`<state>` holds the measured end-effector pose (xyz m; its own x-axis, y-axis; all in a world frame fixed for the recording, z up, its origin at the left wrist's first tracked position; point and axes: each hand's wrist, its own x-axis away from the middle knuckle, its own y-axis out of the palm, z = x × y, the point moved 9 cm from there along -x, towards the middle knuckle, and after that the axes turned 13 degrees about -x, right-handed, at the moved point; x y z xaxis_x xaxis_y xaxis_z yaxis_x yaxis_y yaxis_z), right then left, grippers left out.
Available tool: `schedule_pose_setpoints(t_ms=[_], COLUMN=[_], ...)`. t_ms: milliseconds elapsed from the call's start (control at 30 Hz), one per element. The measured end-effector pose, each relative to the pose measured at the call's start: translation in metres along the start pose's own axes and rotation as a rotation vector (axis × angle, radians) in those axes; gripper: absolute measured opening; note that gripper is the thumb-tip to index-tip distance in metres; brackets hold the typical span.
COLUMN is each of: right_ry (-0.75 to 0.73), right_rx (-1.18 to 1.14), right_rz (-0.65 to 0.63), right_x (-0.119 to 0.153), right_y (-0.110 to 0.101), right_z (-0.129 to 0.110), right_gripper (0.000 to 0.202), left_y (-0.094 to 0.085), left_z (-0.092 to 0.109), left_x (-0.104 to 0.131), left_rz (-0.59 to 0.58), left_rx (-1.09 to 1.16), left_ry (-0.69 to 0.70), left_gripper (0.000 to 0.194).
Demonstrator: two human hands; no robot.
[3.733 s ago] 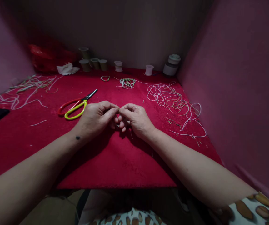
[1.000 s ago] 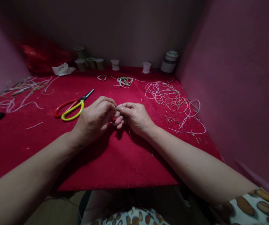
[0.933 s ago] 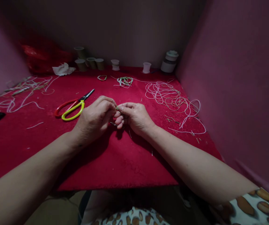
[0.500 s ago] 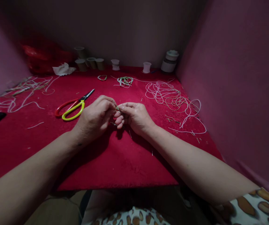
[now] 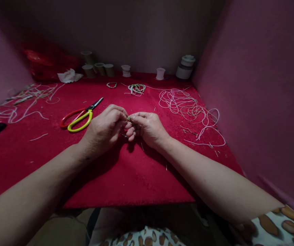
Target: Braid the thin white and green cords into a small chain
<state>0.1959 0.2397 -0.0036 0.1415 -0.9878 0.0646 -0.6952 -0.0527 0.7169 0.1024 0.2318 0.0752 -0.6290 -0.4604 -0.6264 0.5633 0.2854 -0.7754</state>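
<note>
My left hand (image 5: 109, 123) and my right hand (image 5: 147, 126) meet above the middle of the red cloth, fingertips nearly touching. Between them is a small green braided cord bracelet (image 5: 128, 119), pinched by thumb and forefinger on each side. Most of it is hidden by my fingers; a darker bit shows below, near the cloth. Left of my left hand lies a pair of scissors (image 5: 80, 119) with one red and one yellow handle, blades pointing away. Beyond my hands rest a bundle of green and white cord bracelets (image 5: 136, 89) and one small separate bracelet (image 5: 111, 84).
Loose pale cord (image 5: 179, 101) is tangled at the right, with short cord scraps near it. More cord (image 5: 38, 95) lies at the left. Several thread spools (image 5: 109, 70), a lidded jar (image 5: 185, 68) and a red plastic bag (image 5: 41, 61) stand along the back. Pink walls flank the table.
Almost nothing differs. My fingers hold the same pinch on the green bracelet, with only a very slight shift at the fingertips.
</note>
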Motion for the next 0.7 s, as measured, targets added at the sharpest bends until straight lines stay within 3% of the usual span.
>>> schedule_pose_setpoints(t_ms=[233, 567, 700], right_ry=[0.011, -0.026, -0.022], right_rx=[0.043, 0.030, 0.032], right_rz=[0.036, 0.047, 0.037], right_x=[0.000, 0.001, 0.001], right_y=[-0.003, -0.001, 0.000], right_z=[0.002, -0.003, -0.003], right_gripper=[0.015, 0.009, 0.011], left_y=[0.003, 0.003, 0.001], left_z=[-0.002, -0.002, -0.013], left_x=[-0.001, -0.001, 0.000], left_rz=[-0.038, -0.018, -0.022], left_rx=[0.074, 0.074, 0.233], left_ry=[-0.082, -0.076, -0.265], left_gripper=[0.013, 0.013, 0.008])
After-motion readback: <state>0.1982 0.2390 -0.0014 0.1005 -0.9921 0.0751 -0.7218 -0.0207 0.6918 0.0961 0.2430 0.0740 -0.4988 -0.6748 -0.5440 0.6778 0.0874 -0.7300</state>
